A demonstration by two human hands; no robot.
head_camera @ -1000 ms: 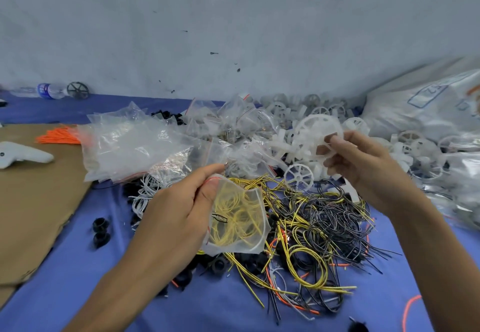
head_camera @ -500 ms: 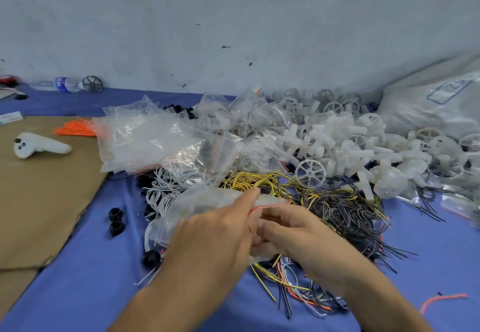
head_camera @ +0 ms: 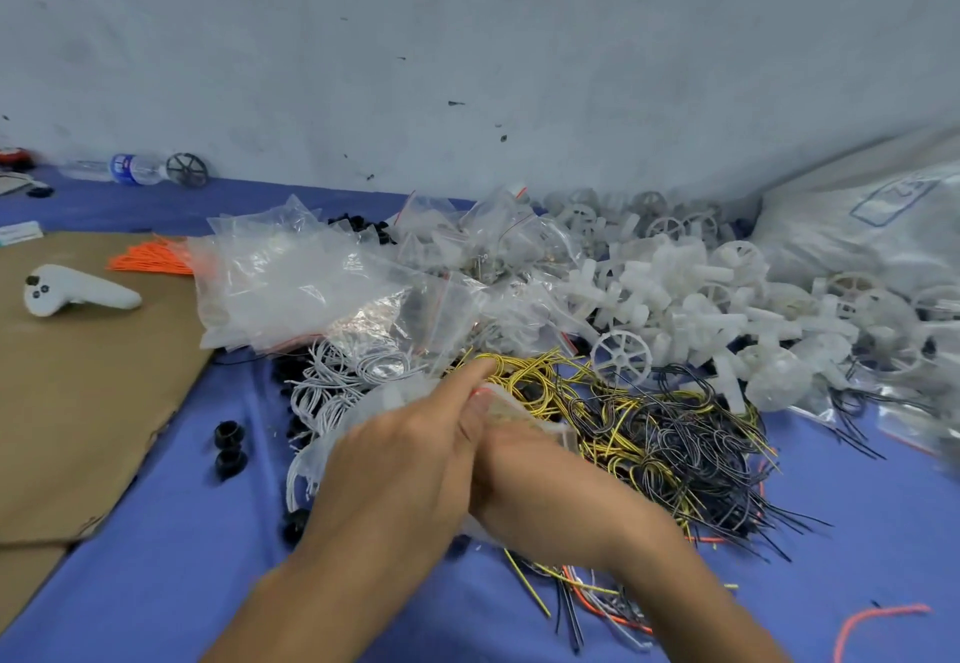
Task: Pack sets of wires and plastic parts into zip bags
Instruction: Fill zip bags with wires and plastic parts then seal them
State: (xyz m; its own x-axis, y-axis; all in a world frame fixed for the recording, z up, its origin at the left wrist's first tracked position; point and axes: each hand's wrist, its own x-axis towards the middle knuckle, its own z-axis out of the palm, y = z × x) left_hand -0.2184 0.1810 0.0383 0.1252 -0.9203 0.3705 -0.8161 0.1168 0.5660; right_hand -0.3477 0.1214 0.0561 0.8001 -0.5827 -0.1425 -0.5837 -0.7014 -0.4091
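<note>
A second ago the zip bag (head_camera: 524, 415) was held open by the left hand (head_camera: 410, 460) while a white wheel was held far off by the right hand (head_camera: 535, 480). Now both hands are brought together at the bag's mouth, near the middle, over the wire tangle (head_camera: 649, 434). The red-edged top is pinched between the left thumb and an outstretched finger (head_camera: 475, 369). The right fingers are hidden, so their hold cannot be told. The wheel is no longer seen, so it is judged loaded and sealing begun. The bench (head_camera: 156, 558) is covered in blue cloth, with cardboard (head_camera: 78, 402) on the left. Empty bags (head_camera: 291, 283) and white plastic parts (head_camera: 691, 299) are heaped farther off, before a grey wall (head_camera: 467, 39).
</note>
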